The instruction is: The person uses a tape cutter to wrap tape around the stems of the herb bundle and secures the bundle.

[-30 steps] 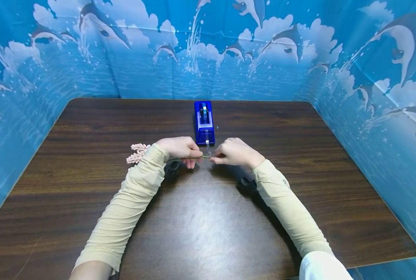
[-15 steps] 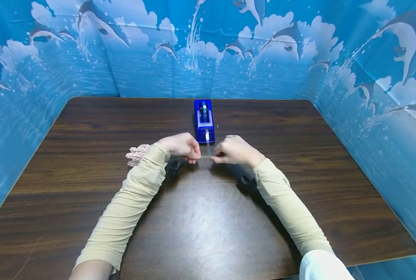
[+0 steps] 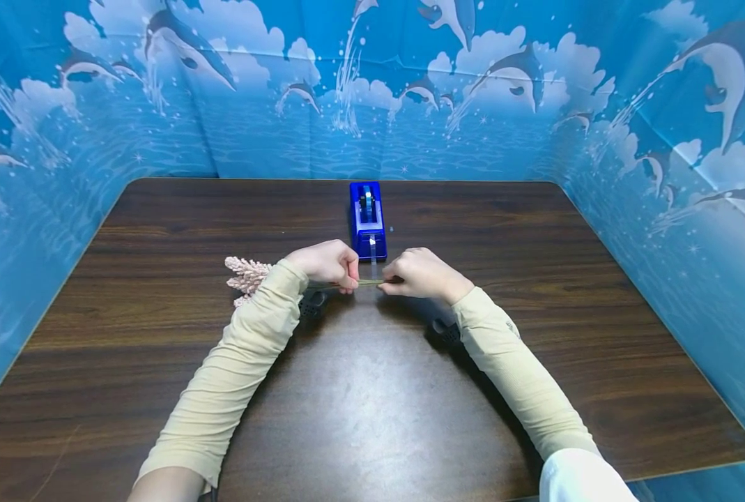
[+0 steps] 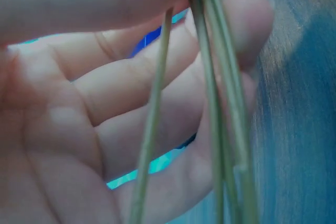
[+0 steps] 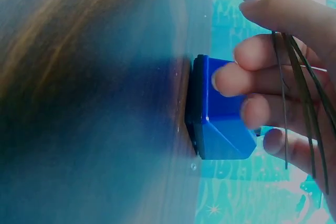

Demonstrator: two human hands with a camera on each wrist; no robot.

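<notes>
In the head view, a bunch of pale pink flower sprigs sticks out left past the left forearm. Its thin green stems run level between the two hands. My left hand pinches them between thumb and fingertips; in the left wrist view several stems hang from that pinch across the palm. My right hand pinches the stems near their lower end, and loose stem ends trail past its fingers in the right wrist view. A clear tape strip reaches from the blue tape dispenser to the stems.
The dispenser stands just beyond both hands on the dark wood table. Dark wrist cameras show below the left wrist and the right wrist. A blue dolphin-print curtain encloses the table's back and sides.
The flower sprigs have turned, bunching together and then spreading apart again. My left fingers have curled in closer on the stems; my right hand stays nearly in place.
</notes>
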